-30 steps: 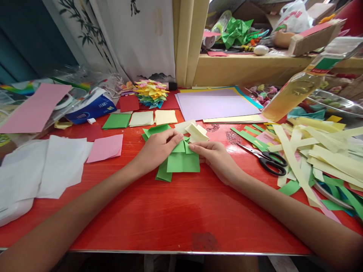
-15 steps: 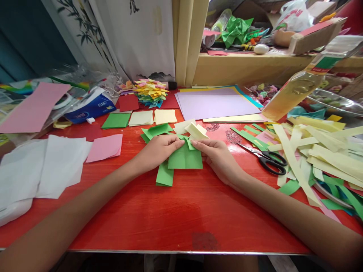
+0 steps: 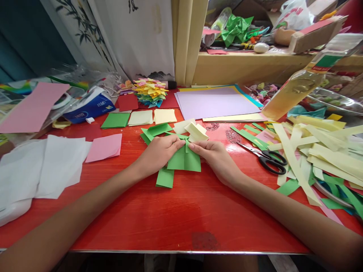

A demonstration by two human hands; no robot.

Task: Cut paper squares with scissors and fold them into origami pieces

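A creased green paper square [image 3: 185,161] is held up between my two hands, its top edge being folded over at the middle. My left hand [image 3: 159,155] pinches its upper left part between thumb and fingers. From the other side my right hand [image 3: 217,156] pinches the upper right part, the thumbs close together. Beneath and left of it lies a folded green paper piece [image 3: 165,178]. Just behind my left hand are more folded green papers [image 3: 159,129]. Folded cream paper pieces [image 3: 196,132] lie behind the fingertips.
Black-handled scissors [image 3: 270,160] and a heap of cut paper strips [image 3: 320,151] lie to the right, near a tilted bottle [image 3: 295,90]. White tissues [image 3: 61,162] and pink paper [image 3: 104,148] are on the left. Square paper stacks [image 3: 141,118] and lilac sheets [image 3: 217,102] sit at the back.
The fold at the green square's top middle has been pressed narrower, and the sheet now bends between my hands. My right thumb has shifted slightly left and down.
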